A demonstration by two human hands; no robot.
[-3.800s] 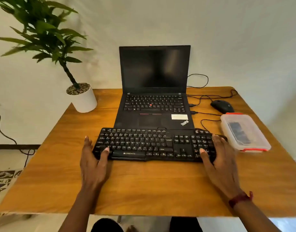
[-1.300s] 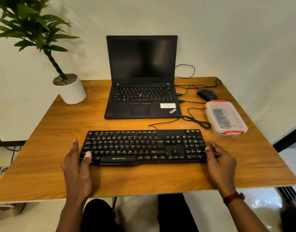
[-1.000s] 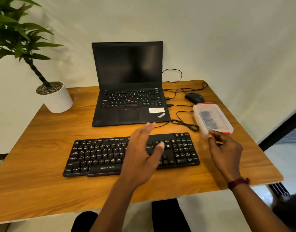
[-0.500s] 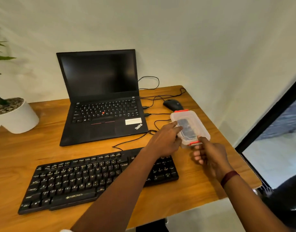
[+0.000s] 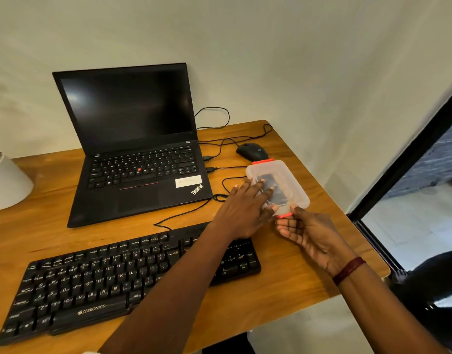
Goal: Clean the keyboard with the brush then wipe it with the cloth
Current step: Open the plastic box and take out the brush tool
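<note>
Keyboard (image 5: 92, 282): it lay flat on the near left part of the table (image 5: 296, 290), just in front of the laptop (image 5: 133, 139). My left forearm crossed above its right end.
Box (image 5: 292, 181): clear plastic with its lid on and 2 red clips, 1 at each short end. It stood on the right side of the table, well apart from the keyboard's middle and near its right end.
Inside the box: something dark (image 5: 278, 192) showed through the lid; I could not tell what it was.
Left hand (image 5: 242, 213): I had it stretched over to the box, fingers straight and spread flat on the lid, gripping nothing.
Right hand (image 5: 309, 231): palm up at the box's near end, thumb on the edge beside the near clip (image 5: 283, 215), fingers curled below it, so it held the box there.
Laptop: open, screen dark, at the back of the table.
Mouse (image 5: 253, 151): black, just behind the box.
Cables (image 5: 184, 213): black, running from the laptop's right side across the table.
Pot (image 5: 5, 182): white, cut off at the left edge.
Wristband (image 5: 348, 269): dark red, on my right wrist.
</note>
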